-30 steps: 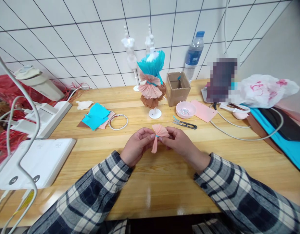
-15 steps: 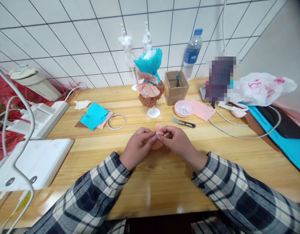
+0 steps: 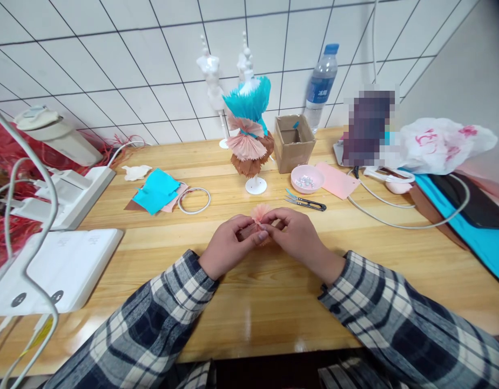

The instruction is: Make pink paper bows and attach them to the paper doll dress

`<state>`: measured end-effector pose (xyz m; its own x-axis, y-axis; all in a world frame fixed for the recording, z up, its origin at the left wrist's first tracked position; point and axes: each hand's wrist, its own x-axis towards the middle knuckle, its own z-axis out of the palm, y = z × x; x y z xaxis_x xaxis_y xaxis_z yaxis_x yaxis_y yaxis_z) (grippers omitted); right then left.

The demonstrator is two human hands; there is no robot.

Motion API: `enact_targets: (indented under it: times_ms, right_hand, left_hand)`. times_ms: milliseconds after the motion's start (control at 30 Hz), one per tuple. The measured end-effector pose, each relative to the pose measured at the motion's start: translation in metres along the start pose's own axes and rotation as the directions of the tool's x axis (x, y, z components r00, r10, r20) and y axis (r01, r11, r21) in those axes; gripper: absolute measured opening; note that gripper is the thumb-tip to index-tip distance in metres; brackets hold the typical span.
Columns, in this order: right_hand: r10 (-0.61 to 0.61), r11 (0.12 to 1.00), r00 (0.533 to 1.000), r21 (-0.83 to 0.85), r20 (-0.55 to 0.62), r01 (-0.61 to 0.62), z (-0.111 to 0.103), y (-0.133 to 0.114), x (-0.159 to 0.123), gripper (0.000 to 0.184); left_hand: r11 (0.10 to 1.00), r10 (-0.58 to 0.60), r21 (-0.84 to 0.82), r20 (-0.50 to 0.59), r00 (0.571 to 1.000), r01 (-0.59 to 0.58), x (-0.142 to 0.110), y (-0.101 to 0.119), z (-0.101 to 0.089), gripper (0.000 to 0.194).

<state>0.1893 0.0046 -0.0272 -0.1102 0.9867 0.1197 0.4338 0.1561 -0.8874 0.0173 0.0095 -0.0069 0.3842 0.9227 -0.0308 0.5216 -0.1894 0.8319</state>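
A pleated piece of pink crepe paper (image 3: 260, 211) is pinched at its middle between my two hands, just above the table. My left hand (image 3: 233, 242) grips it with thumb and index finger. From the other side, the fingertips of my right hand (image 3: 295, 235) close on the same gathered middle. The paper fans out beyond the fingers, and its lower part is mostly hidden below them. Past my hands stands a small white mannequin dressed in a blue, pink and brown paper dress (image 3: 249, 135). Thread snips (image 3: 306, 202) lie to the right of the paper.
Blue and pink paper sheets (image 3: 156, 192) and a coiled white cable (image 3: 194, 201) lie at left. A pink bowl of gems (image 3: 307, 179), a cardboard box (image 3: 294, 143) and a water bottle (image 3: 321, 86) stand at right. A white power bank (image 3: 63, 265) sits near left.
The upper part of the pink paper has spread into a wider fan. The blue strip at its middle no longer shows. Both hands stay in nearly the same place.
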Motion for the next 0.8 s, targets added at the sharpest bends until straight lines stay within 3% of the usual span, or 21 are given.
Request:
enact_targets:
  times_ms: [167,367,567,800]
  right_hand:
    - [-0.103,0.991,0.995,-0.082,-0.003,0.103,0.002,0.0,-0.003,0.008]
    - [-0.055,0.997,0.998,-0.053,-0.002,0.055,0.002,0.0,-0.003,0.007]
    - [0.018,1.0,1.0,0.008,0.02,-0.018,0.0,-0.003,-0.001,0.007]
    - [0.059,0.998,0.998,-0.003,0.033,-0.059,-0.001,-0.004,0.0,0.006]
  left_hand:
    - [0.999,-0.031,-0.011,-0.088,0.996,0.03,0.001,-0.006,0.004,0.034]
    - [0.973,-0.07,-0.224,-0.064,0.996,0.054,0.001,-0.012,0.005,0.038]
    - [0.998,-0.063,-0.033,-0.096,0.993,0.06,0.001,-0.005,0.003,0.035]
    - [0.999,-0.014,-0.043,-0.064,0.998,0.011,0.002,-0.005,0.003,0.027]
